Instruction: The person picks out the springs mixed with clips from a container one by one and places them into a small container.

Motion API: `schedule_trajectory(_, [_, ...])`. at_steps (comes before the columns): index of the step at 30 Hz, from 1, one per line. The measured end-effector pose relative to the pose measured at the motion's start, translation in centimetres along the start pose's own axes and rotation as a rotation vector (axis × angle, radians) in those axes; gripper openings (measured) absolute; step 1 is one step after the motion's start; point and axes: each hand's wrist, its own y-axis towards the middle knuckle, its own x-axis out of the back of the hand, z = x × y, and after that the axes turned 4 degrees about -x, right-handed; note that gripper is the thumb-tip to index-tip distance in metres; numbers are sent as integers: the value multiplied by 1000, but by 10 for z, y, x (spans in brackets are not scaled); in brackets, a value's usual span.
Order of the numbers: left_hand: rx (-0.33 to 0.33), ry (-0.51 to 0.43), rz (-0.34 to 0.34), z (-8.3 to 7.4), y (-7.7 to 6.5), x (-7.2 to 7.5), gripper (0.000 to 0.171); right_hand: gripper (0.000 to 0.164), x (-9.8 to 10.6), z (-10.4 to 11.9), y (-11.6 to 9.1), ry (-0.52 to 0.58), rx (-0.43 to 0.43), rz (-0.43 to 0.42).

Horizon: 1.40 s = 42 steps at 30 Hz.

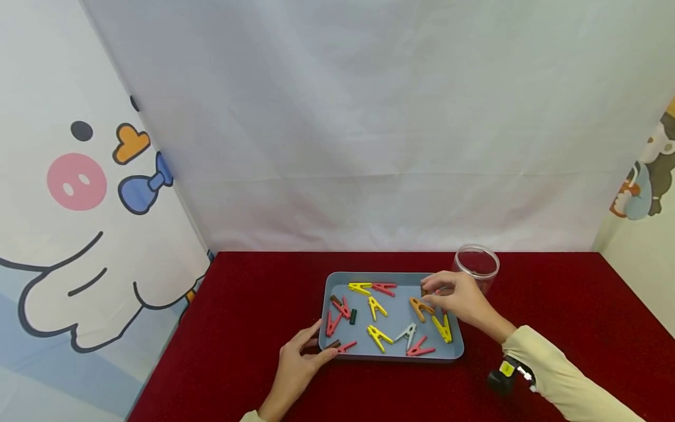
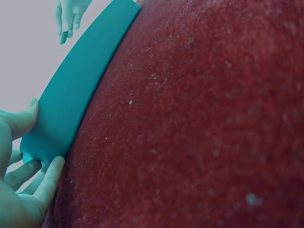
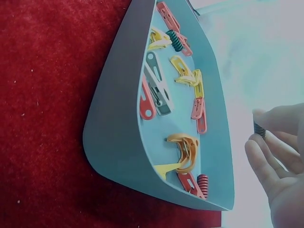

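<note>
A blue-grey tray [image 1: 398, 310] holds plastic clothespins in several colours and small coil springs. My left hand [image 1: 297, 360] grips its near left corner, thumb up by the rim and fingers around the outer wall [image 2: 66, 109]. Above the tray's right side, my right hand [image 1: 464, 299] pinches a small dark coil spring [image 3: 259, 129] between thumb and fingertips. Below that hand lie an orange clothespin [image 1: 420, 308] and a yellow clothespin [image 1: 443, 329]. A red spring [image 3: 203, 185] lies against a red clothespin [image 3: 187, 183] at that end.
Behind the right hand stands a clear round jar [image 1: 477, 264], partly hidden by it. A dark green spring [image 1: 353, 317] and a grey clothespin [image 1: 407, 334] lie in the tray. Dark red cloth [image 1: 253, 305] covers the table, with a white curtain [image 1: 369, 146] behind.
</note>
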Motion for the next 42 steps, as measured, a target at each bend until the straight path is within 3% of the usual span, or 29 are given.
schedule_trajectory(6, [-16, -5, -5, 1, 1, -1, 67, 17, 3, 8, -3, 20, 13, -3])
schedule_trajectory(23, [-3, 0, 0, 3, 0, -1, 67, 17, 12, -4, -5, 97, 13, 0])
schedule_trajectory(30, [10, -16, -7, 2, 1, -1, 67, 15, 20, 8, -7, 48, 26, -28])
schedule_trajectory(42, [15, -21, -26, 1, 0, -1, 68, 15, 30, -3, -6, 43, 50, -44])
